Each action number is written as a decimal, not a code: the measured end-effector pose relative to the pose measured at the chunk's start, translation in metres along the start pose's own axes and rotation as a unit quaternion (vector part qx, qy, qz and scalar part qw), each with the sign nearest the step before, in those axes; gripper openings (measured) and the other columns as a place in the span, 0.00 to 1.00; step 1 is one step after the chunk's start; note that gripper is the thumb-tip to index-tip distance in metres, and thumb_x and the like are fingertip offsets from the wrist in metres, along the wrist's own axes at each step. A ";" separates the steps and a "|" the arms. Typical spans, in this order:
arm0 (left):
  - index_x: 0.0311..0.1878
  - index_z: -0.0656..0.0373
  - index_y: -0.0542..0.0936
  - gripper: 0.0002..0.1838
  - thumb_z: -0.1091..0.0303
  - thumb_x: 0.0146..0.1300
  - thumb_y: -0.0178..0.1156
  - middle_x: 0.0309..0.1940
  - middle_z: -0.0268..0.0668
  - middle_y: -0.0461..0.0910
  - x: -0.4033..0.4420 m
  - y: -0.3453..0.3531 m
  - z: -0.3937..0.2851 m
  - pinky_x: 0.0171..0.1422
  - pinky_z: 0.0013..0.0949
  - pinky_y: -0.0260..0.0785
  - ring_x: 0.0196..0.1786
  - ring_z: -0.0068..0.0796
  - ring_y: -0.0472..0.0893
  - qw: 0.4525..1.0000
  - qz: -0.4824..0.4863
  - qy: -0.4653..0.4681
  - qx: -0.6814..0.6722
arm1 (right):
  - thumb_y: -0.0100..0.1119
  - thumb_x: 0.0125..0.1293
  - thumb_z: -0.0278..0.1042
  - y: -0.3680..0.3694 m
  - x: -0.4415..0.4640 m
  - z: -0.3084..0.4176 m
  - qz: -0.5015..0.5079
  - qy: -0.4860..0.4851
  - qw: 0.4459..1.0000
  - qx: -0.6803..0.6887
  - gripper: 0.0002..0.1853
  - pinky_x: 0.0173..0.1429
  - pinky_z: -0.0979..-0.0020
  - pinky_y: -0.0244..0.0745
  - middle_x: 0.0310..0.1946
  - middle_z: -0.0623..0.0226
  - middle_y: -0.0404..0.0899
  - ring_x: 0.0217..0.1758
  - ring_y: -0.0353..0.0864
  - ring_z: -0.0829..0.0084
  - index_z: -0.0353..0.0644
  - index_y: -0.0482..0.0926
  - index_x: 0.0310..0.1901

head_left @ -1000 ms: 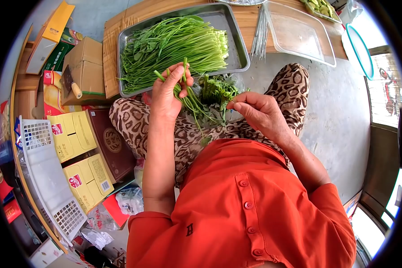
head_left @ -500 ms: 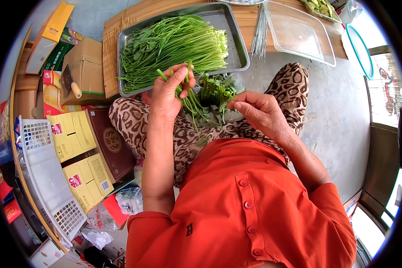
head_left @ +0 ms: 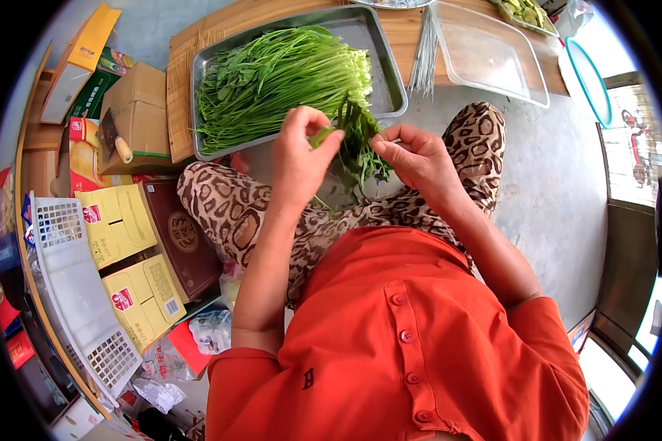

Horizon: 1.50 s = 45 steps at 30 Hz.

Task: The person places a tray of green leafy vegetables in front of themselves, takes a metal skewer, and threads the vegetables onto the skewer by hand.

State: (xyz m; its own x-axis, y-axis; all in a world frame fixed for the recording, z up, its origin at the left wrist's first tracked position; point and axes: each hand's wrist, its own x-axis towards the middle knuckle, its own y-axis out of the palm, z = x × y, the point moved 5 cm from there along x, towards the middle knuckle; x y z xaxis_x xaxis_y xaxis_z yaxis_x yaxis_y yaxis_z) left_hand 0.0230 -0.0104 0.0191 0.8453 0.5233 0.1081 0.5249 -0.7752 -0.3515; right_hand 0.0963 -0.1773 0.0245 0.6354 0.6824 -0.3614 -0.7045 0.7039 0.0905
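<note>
Above my lap, my left hand point(head_left: 301, 154) is closed, with green stems point(head_left: 320, 137) showing between thumb and fingers. My right hand point(head_left: 419, 162) pinches the edge of a dark green leafy bunch point(head_left: 359, 143) that hangs between both hands. What its fingertips hold exactly is partly hidden. Just beyond my hands, a metal tray point(head_left: 386, 66) bears a large pile of long-stemmed leafy greens point(head_left: 287, 84), pale stem ends to the right.
On the wooden table point(head_left: 180, 110) are a bundle of thin metal skewers point(head_left: 424, 62) and a clear plastic container point(head_left: 493, 55). A wooden-handled knife point(head_left: 123, 149) rests against a cardboard box point(head_left: 140, 95) at left. Yellow boxes point(head_left: 118, 224) and a white plastic basket point(head_left: 77, 279) stand nearer.
My left hand has moved right and turned, coming close to my right hand. The dark leafy bunch now sits higher between them, and the loose stems hang down less.
</note>
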 end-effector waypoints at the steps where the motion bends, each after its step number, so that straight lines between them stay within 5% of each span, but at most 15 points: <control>1: 0.32 0.63 0.71 0.12 0.77 0.51 0.67 0.31 0.37 0.73 -0.003 0.005 -0.013 0.36 0.33 0.69 0.31 0.30 0.75 0.999 0.003 0.042 0.032 | 0.61 0.66 0.36 0.002 0.002 0.000 -0.008 -0.004 1.000 0.022 0.09 0.20 0.83 0.50 0.19 0.82 0.70 0.17 0.58 0.90 0.39 0.79 0.40; 9: 0.37 0.65 0.73 0.10 0.76 0.55 0.64 0.36 0.44 0.74 -0.017 0.029 -0.023 0.40 0.38 0.70 0.36 0.42 0.77 0.995 0.072 0.066 0.027 | 0.61 0.66 0.33 0.009 0.010 -0.004 -0.001 -0.025 0.998 0.057 0.07 0.20 0.84 0.54 0.21 0.79 0.72 0.17 0.61 0.90 0.39 0.77 0.38; 12: 0.51 0.66 0.76 0.11 0.71 0.68 0.54 0.40 0.36 0.76 -0.020 0.030 -0.017 0.43 0.27 0.70 0.42 0.24 0.78 0.978 0.200 0.023 -0.049 | 0.60 0.66 0.34 -0.002 0.011 -0.006 -0.022 -0.022 0.997 0.075 0.07 0.19 0.83 0.53 0.19 0.80 0.71 0.17 0.60 0.89 0.39 0.77 0.37; 15: 0.53 0.65 0.76 0.14 0.69 0.70 0.52 0.42 0.35 0.76 -0.017 0.013 -0.006 0.45 0.24 0.70 0.43 0.22 0.78 0.978 0.180 0.043 -0.095 | 0.58 0.68 0.36 -0.012 0.010 -0.004 -0.050 -0.030 0.997 0.051 0.09 0.18 0.83 0.47 0.17 0.83 0.65 0.14 0.55 0.90 0.39 0.76 0.36; 17: 0.52 0.63 0.79 0.13 0.68 0.71 0.50 0.45 0.36 0.79 -0.016 -0.001 -0.005 0.45 0.24 0.71 0.44 0.23 0.79 0.994 0.106 0.003 -0.006 | 0.59 0.68 0.36 -0.014 0.008 -0.004 -0.056 -0.025 0.997 0.053 0.09 0.17 0.83 0.46 0.16 0.84 0.64 0.14 0.54 0.90 0.39 0.76 0.36; 19: 0.50 0.63 0.80 0.13 0.67 0.71 0.51 0.43 0.36 0.80 -0.015 0.001 -0.008 0.46 0.24 0.71 0.44 0.23 0.80 0.994 0.097 0.040 0.044 | 0.61 0.66 0.34 -0.013 0.009 -0.003 -0.034 -0.028 0.998 0.048 0.08 0.19 0.83 0.54 0.18 0.80 0.69 0.16 0.61 0.89 0.39 0.76 0.36; 22: 0.49 0.63 0.79 0.11 0.68 0.70 0.53 0.38 0.34 0.82 -0.019 0.018 -0.016 0.46 0.24 0.70 0.41 0.22 0.80 0.993 0.102 0.016 -0.063 | 0.59 0.67 0.35 -0.005 0.009 -0.005 -0.040 -0.031 0.998 0.044 0.08 0.16 0.83 0.46 0.16 0.83 0.65 0.14 0.55 0.90 0.39 0.76 0.36; 26: 0.45 0.64 0.79 0.08 0.74 0.64 0.60 0.36 0.34 0.82 -0.022 0.032 -0.019 0.44 0.23 0.71 0.41 0.17 0.79 0.989 0.111 0.021 -0.096 | 0.59 0.68 0.35 -0.003 0.010 -0.003 -0.038 -0.044 0.997 0.051 0.08 0.16 0.83 0.47 0.17 0.82 0.66 0.13 0.55 0.90 0.39 0.75 0.37; 28: 0.42 0.63 0.81 0.07 0.75 0.60 0.63 0.33 0.35 0.84 -0.019 0.030 -0.005 0.38 0.21 0.72 0.34 0.20 0.81 0.977 0.095 -0.050 -0.186 | 0.56 0.69 0.36 -0.005 0.007 0.000 -0.058 -0.040 0.997 0.030 0.09 0.17 0.83 0.47 0.16 0.82 0.65 0.13 0.56 0.90 0.39 0.77 0.38; 33: 0.49 0.63 0.80 0.13 0.66 0.65 0.61 0.38 0.33 0.83 -0.004 0.001 0.026 0.29 0.19 0.60 0.33 0.18 0.78 0.918 0.035 -0.138 -0.370 | 0.53 0.71 0.37 -0.008 -0.010 0.004 -0.005 -0.023 1.000 0.003 0.11 0.18 0.82 0.46 0.13 0.84 0.62 0.13 0.54 0.90 0.37 0.79 0.40; 45: 0.48 0.60 0.80 0.15 0.60 0.65 0.61 0.32 0.27 0.78 0.009 -0.016 0.030 0.26 0.20 0.55 0.32 0.17 0.77 0.899 0.028 -0.169 -0.403 | 0.56 0.70 0.38 0.003 -0.033 0.013 0.082 0.014 0.996 -0.031 0.11 0.23 0.83 0.51 0.20 0.85 0.67 0.20 0.57 0.91 0.37 0.79 0.41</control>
State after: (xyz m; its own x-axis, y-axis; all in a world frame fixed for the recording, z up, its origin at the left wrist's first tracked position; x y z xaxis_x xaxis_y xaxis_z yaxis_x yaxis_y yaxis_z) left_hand 0.0193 0.0172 -0.0021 0.8650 0.4483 -0.2255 0.5004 -0.7366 0.4550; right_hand 0.0776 -0.1952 0.0484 0.5019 0.7809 -0.3717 -0.8170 0.5692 0.0925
